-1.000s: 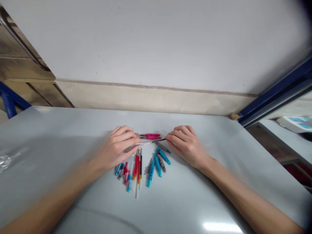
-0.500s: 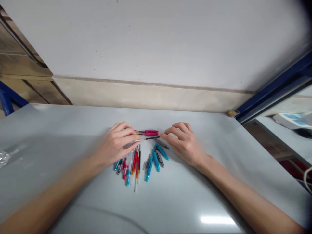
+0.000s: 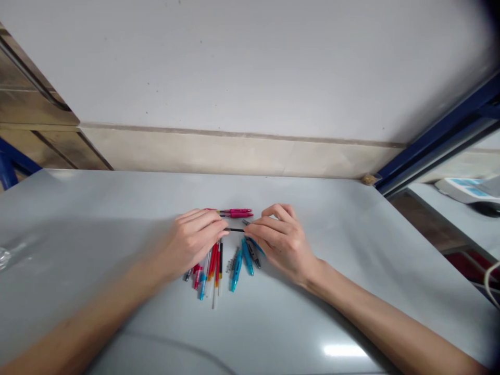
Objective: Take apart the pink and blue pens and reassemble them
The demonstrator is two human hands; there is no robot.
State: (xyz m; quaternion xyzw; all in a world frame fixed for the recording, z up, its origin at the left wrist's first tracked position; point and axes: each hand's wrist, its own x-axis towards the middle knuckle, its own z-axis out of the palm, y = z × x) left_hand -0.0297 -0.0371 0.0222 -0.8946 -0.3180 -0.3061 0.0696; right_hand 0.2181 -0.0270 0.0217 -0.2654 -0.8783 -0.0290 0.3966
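A black pen refill (image 3: 236,229) stretches between my two hands above the table. My left hand (image 3: 198,237) is closed around its left part, and the fingers hide whatever lies inside them. From the other side, my right hand (image 3: 282,240) pinches the right end with thumb and fingertips. Loose red refills (image 3: 216,260) and a black one lie below, close to my left hand, beside clear pen barrels with coloured ends (image 3: 202,286). Blue pen grip sections (image 3: 237,270) and a grey one (image 3: 253,254) lie near my right hand. Pink pens (image 3: 239,213) rest just beyond the hands.
The grey table (image 3: 297,323) meets a pale wall behind. Small clear parts (image 3: 230,265) lie by the blue sections. Crumpled clear plastic (image 3: 4,257) is at the left edge. A blue frame post (image 3: 437,127) and a side table with a white device (image 3: 464,190) stand right.
My hands have come closer together, and my right fingers now grip the refill's end, with less of it showing. The view has shifted slightly.
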